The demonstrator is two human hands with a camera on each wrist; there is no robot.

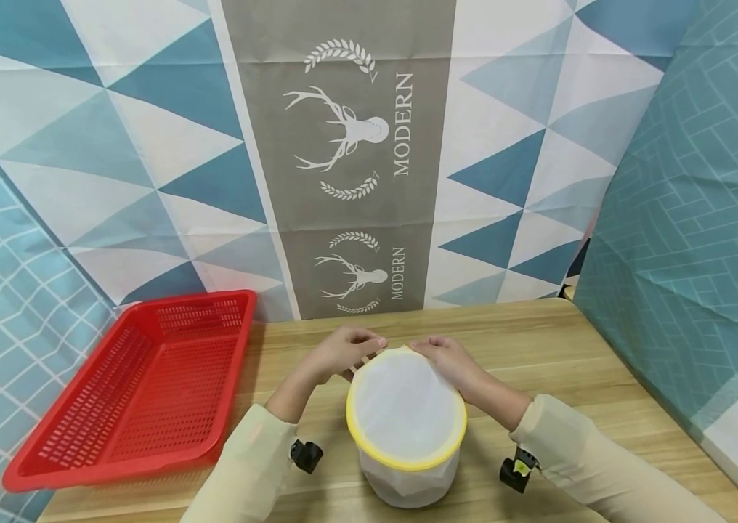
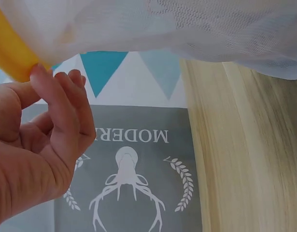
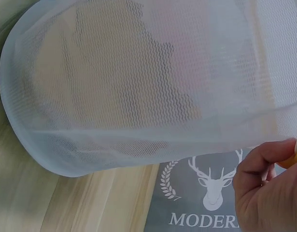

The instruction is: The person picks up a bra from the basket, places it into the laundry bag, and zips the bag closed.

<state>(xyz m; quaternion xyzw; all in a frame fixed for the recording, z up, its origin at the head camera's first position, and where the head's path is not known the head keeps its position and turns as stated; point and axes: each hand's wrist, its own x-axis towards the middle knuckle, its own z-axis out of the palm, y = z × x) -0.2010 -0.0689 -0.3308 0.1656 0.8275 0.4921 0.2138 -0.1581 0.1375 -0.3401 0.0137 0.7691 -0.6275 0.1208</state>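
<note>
A white mesh laundry bag [image 1: 408, 483] stands upright on the table, round, with a flat white top [image 1: 404, 407] and a yellow rim [image 1: 411, 465]. My left hand [image 1: 341, 353] is at the far left of the rim; in the left wrist view its thumb and forefinger pinch the yellow edging [image 2: 12, 50]. On the far right side, my right hand [image 1: 454, 367] pinches the rim too, its forefinger and thumb on the yellow edge [image 3: 294, 159] in the right wrist view. Tan and pinkish patches show through the mesh wall [image 3: 114, 92].
A red plastic basket [image 1: 233, 385] with perforated sides sits on the left of the wooden table [image 1: 519, 334]. Behind the table hangs a patterned cloth [image 1: 356, 218] with deer heads and triangles. A teal cloth [image 1: 702, 254] borders the right side.
</note>
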